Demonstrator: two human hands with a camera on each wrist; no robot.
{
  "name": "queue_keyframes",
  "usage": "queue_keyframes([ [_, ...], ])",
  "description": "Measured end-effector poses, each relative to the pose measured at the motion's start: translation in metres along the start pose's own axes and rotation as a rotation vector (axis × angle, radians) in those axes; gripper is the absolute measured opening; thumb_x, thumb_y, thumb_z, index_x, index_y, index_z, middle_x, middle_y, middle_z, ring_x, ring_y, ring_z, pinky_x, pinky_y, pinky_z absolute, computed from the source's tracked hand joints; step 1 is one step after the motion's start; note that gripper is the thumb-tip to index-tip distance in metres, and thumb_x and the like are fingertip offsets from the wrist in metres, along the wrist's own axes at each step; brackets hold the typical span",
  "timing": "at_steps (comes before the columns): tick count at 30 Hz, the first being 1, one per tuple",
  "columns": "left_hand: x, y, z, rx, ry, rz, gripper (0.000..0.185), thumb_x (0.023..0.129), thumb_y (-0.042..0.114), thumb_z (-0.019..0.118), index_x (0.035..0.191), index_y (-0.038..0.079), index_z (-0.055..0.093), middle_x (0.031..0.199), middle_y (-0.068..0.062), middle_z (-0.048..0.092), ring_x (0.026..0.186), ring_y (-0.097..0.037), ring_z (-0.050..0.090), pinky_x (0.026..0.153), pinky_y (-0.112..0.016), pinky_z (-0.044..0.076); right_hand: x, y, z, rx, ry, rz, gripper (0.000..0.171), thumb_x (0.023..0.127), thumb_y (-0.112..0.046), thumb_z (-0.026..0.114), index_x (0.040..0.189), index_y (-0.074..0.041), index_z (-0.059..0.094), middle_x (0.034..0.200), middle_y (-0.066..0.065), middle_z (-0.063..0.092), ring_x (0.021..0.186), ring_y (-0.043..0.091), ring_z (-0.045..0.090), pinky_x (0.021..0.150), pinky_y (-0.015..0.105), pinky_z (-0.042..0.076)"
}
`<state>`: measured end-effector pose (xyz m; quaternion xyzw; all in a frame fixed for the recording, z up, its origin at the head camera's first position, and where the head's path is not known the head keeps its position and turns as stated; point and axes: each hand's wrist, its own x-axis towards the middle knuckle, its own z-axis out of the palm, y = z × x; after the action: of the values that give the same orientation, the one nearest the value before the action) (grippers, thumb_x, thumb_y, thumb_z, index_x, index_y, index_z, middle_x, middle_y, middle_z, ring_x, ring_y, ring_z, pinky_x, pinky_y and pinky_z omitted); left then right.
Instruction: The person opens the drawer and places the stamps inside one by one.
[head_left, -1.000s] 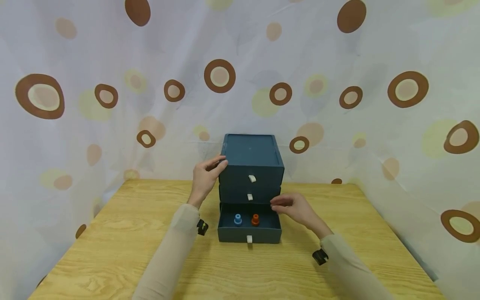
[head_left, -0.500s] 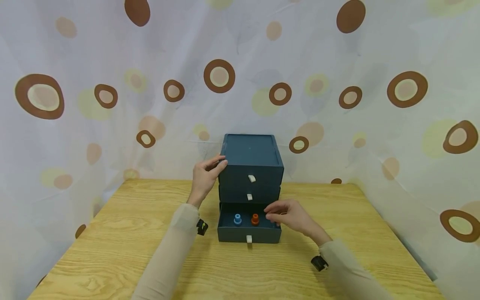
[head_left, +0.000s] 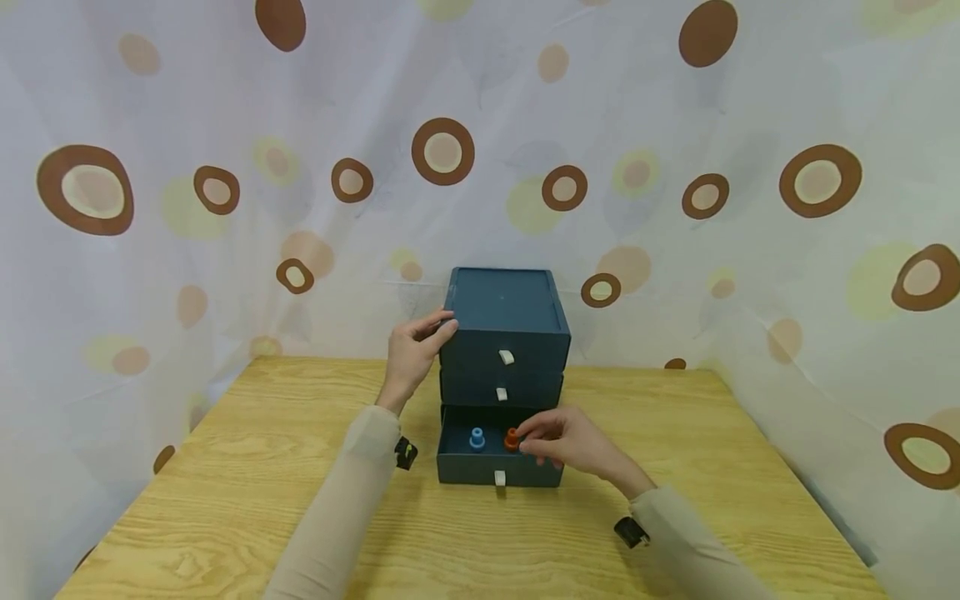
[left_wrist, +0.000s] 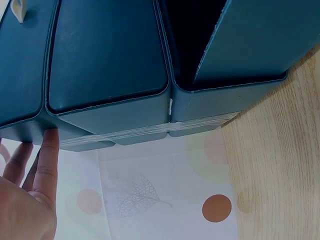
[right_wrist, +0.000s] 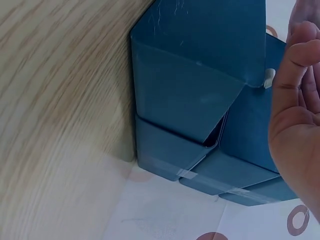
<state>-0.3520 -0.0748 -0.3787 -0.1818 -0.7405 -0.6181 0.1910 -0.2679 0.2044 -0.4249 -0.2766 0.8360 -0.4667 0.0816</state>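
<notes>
A dark blue drawer cabinet (head_left: 504, 302) stands on the table, its bottom drawer (head_left: 468, 469) pulled out. Inside that drawer are a light blue peg-shaped piece (head_left: 477, 439) and an orange-red one (head_left: 512, 438), both upright. My left hand (head_left: 409, 358) rests its fairly straight fingers against the cabinet's upper left side; the left wrist view shows fingertips touching that side. Over the drawer's right part, my right hand (head_left: 573, 442) has thumb and index finger apart, beside the orange-red piece and partly covering it. The right wrist view hides both pieces behind the drawer's side.
Two upper drawers are closed, with white pull tabs (head_left: 507, 357) on their fronts. Wood-grain table (head_left: 300, 467) extends around the cabinet. Behind it hangs a pale curtain (head_left: 480, 225) with brown rings. A small black device (head_left: 632, 532) is at the right wrist.
My right hand has moved left and slightly down, from the drawer's right edge to the orange-red piece. The left hand, cabinet and pieces have stayed in place.
</notes>
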Motion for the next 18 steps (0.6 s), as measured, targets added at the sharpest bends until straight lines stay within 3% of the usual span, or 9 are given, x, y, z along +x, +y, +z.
queue_keyframes([
  [5, 0.000, 0.002, 0.000, 0.004, 0.001, 0.009, 0.036, 0.091, 0.041, 0.069, 0.120, 0.021, 0.072, 0.138, 0.002, 0.060, 0.113, -0.018, 0.063, 0.082, -0.029, 0.052, 0.000, -0.004, 0.004, 0.046, -0.077, 0.016, 0.032, 0.092, -0.020, 0.069, 0.117, 0.001, 0.069, 0.089, 0.019, 0.074, 0.055, 0.022, 0.062, 0.047, 0.039, 0.052],
  [9, 0.000, 0.001, 0.000, 0.002, 0.000, 0.006, 0.035, 0.091, 0.040, 0.070, 0.120, 0.021, 0.072, 0.138, 0.002, 0.060, 0.113, -0.018, 0.063, 0.086, -0.031, 0.053, 0.000, -0.006, 0.007, 0.090, -0.158, 0.028, 0.033, 0.094, -0.018, 0.067, 0.120, 0.001, 0.068, 0.094, 0.022, 0.074, 0.061, 0.018, 0.068, 0.055, 0.047, 0.056],
  [13, 0.000, 0.001, 0.000, 0.006, 0.003, -0.001, 0.035, 0.091, 0.040, 0.070, 0.120, 0.021, 0.072, 0.138, 0.002, 0.060, 0.114, -0.018, 0.062, 0.086, -0.031, 0.052, 0.000, -0.005, 0.010, 0.120, -0.205, 0.029, 0.031, 0.095, -0.016, 0.066, 0.121, 0.001, 0.068, 0.096, 0.023, 0.073, 0.069, 0.023, 0.071, 0.065, 0.059, 0.055],
  [18, 0.000, 0.001, 0.000, 0.001, 0.000, -0.006, 0.036, 0.090, 0.042, 0.070, 0.120, 0.021, 0.072, 0.138, 0.002, 0.060, 0.113, -0.019, 0.062, 0.082, -0.030, 0.051, 0.001, -0.003, 0.017, 0.106, -0.210, 0.048, 0.028, 0.094, -0.014, 0.066, 0.118, -0.001, 0.069, 0.096, 0.018, 0.075, 0.076, 0.033, 0.072, 0.069, 0.056, 0.056],
])
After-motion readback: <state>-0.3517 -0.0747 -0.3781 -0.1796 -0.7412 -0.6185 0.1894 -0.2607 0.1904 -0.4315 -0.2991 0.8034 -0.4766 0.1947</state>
